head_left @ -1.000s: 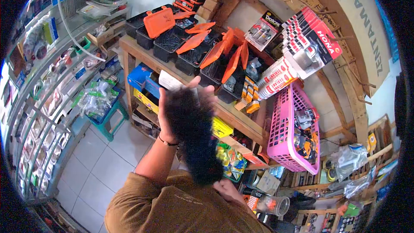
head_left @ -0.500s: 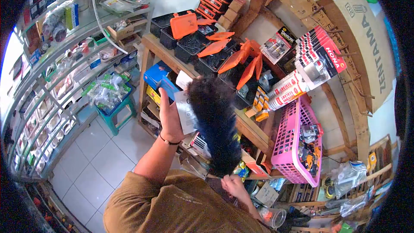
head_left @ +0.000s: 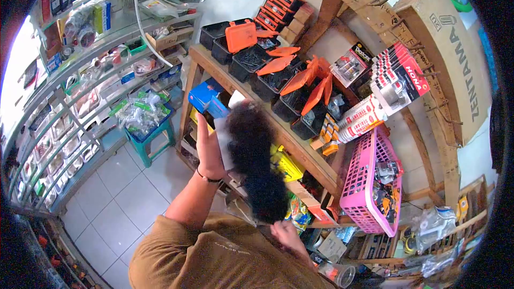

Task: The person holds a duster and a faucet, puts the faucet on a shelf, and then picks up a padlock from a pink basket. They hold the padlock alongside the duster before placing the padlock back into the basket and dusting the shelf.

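My left hand (head_left: 210, 152) is raised, thumb up, with a white box (head_left: 221, 136) against its palm; the fingers are mostly hidden behind it. A dark, fluffy feather duster (head_left: 258, 160), blurred by motion, covers the box's right side. Its lower end meets my right hand (head_left: 289, 235), whose fingers are curled closed around that end; the handle itself is hidden. Just behind the box, a blue box (head_left: 206, 96) sits on a lower shelf of the wooden rack.
Black bins with orange lids (head_left: 248, 61) line the wooden shelf (head_left: 316, 168). A pink basket (head_left: 356, 182) and sealant tubes (head_left: 364, 115) stand to the right. At left are a teal stool (head_left: 150, 152) with bagged goods and a glass display case (head_left: 80, 112).
The feather duster has swung left over the white box, hiding more of its printed face. A yellow item behind the duster now shows. The whole view has shifted slightly.
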### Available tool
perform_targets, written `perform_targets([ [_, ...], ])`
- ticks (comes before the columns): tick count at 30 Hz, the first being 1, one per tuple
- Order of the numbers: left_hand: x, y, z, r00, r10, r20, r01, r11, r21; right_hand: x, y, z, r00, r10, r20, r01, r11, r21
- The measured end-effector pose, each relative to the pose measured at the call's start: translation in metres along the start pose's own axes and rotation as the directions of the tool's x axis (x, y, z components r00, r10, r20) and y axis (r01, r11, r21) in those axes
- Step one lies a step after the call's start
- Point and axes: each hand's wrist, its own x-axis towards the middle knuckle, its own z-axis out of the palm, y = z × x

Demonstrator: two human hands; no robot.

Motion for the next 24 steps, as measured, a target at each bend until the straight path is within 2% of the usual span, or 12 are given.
perform_targets([
  [2,-0.003,0.0,-0.005,0.999,-0.032,0.017,0.03,0.995,0.096,-0.002,-0.009,0.001,0.999,0.028,0.04,-0.032,0.995,0.09],
  [4,0.003,0.006,-0.018,0.966,-0.079,0.246,0.032,0.981,0.19,-0.007,-0.018,0.004,0.975,-0.124,0.185,0.2,0.854,-0.48],
  [6,0.004,0.008,-0.023,0.932,-0.079,0.353,0.039,0.992,0.118,-0.003,0.007,0.007,0.942,-0.268,0.2,0.321,0.893,-0.316],
  [8,-0.013,0.007,0.002,0.999,0.031,-0.013,-0.029,0.995,0.098,0.0,0.004,0.002,0.997,0.034,0.072,-0.032,0.999,-0.029],
  [9,-0.014,0.011,-0.007,0.996,-0.03,0.081,0.025,0.998,0.059,0.0,-0.001,0.001,0.986,0.087,0.144,-0.118,0.968,0.222],
  [10,-0.016,0.011,-0.011,0.999,0.004,-0.035,0.0,0.992,0.126,-0.003,-0.007,0.006,0.985,0.092,0.149,-0.124,0.967,0.221],
  [12,-0.015,0.015,-0.013,0.988,-0.037,0.151,0.007,0.98,0.198,-0.01,-0.023,0.017,0.986,-0.068,0.151,0.107,0.957,-0.268],
  [14,-0.011,0.018,-0.024,0.951,-0.046,0.306,0.011,0.993,0.115,-0.006,-0.018,0.011,0.956,-0.216,0.2,0.277,0.891,-0.359],
  [17,-0.027,0.016,0.0,0.997,0.029,-0.075,-0.026,0.999,0.035,0.002,-0.009,0.003,0.969,0.078,0.233,-0.173,0.891,0.42],
  [18,-0.028,0.017,-0.002,1.0,0.002,0.005,-0.002,1.0,-0.003,-0.001,-0.008,0.006,0.967,0.087,0.238,-0.182,0.892,0.413],
  [20,-0.025,0.017,-0.008,0.996,0.025,0.091,-0.042,0.98,0.196,-0.004,-0.005,0.008,0.978,-0.097,0.187,0.139,0.964,-0.228],
  [24,-0.023,0.018,-0.01,0.985,0.037,0.17,-0.059,0.99,0.128,-0.003,-0.01,-0.012,0.967,0.114,0.226,-0.103,0.993,-0.062],
])
